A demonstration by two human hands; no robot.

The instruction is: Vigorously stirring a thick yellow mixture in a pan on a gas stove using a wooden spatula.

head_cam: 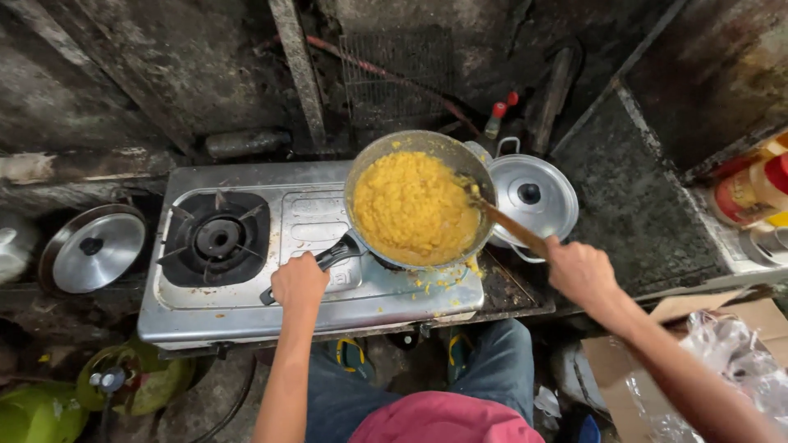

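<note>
The left hand is gripping the handle of the pan of yellow mash on the stove; the right hand is clamping a wooden spoon dipping into it. Right of the stove, red-and-yellow containers are standing.

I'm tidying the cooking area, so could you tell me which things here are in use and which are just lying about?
In use: left hand on the pan of yellow food, right hand holding the wooden spoon, gas stove.

Lying about: lidded pot, loose lid, gas cylinder, cardboard box.
</note>
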